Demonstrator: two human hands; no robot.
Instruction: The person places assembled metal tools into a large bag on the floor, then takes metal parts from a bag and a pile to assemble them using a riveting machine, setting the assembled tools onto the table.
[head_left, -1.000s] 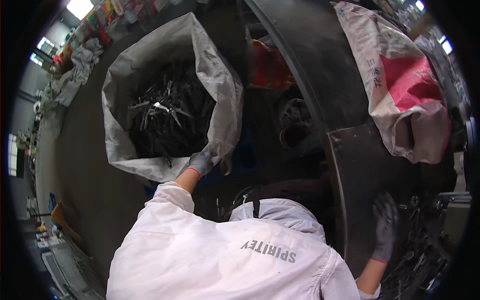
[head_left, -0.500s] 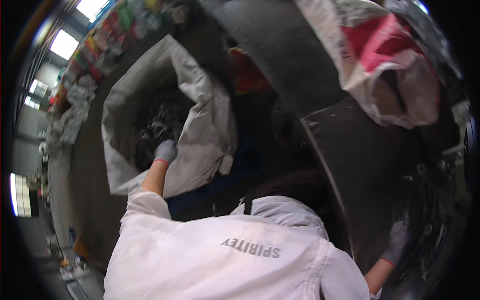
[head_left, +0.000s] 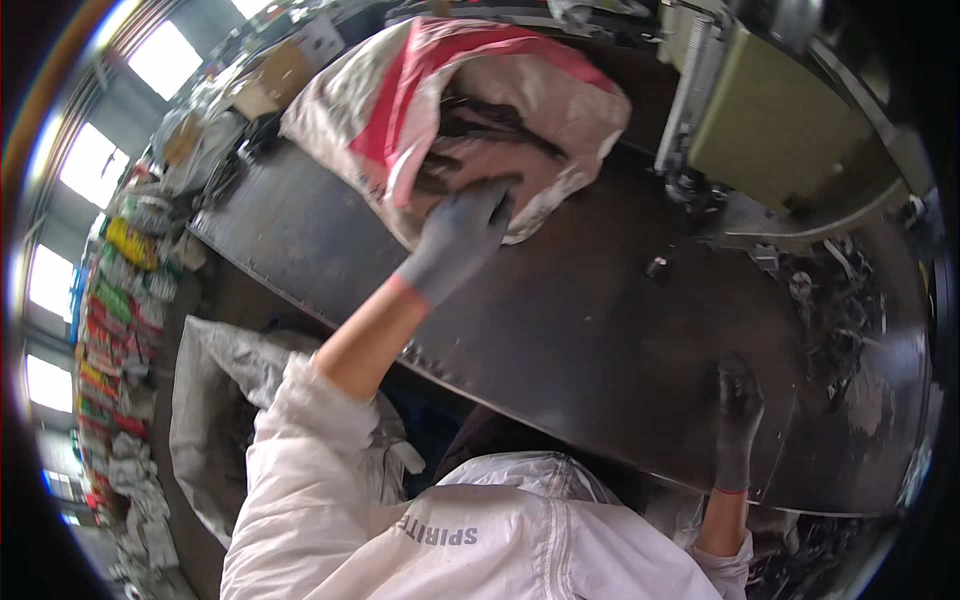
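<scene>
My left hand [head_left: 464, 240], in a grey glove with a red cuff, reaches to the near rim of a white and red woven sack [head_left: 385, 110]. Its fingers stretch into the mouth and look open, though their tips are blurred. Inside the sack lie dark, thin pieces [head_left: 490, 120]. Low over the dark metal table [head_left: 560, 320], near its front edge, is my right hand [head_left: 738, 400] in a like glove. Its fingers are curled closed, and whatever they may hold is hidden.
A green machine [head_left: 775, 135] stands at the back right of the table. Dark and shiny scraps [head_left: 835, 310] lie beside it, and one small shiny piece [head_left: 657, 267] rests mid-table. A large whitish sack [head_left: 205, 430] stands on the floor at left. Colourful bags [head_left: 120, 300] line the far left.
My view has turned toward the table. My left hand has left the whitish floor sack and is now at the red and white sack. My right hand has come away from the scraps.
</scene>
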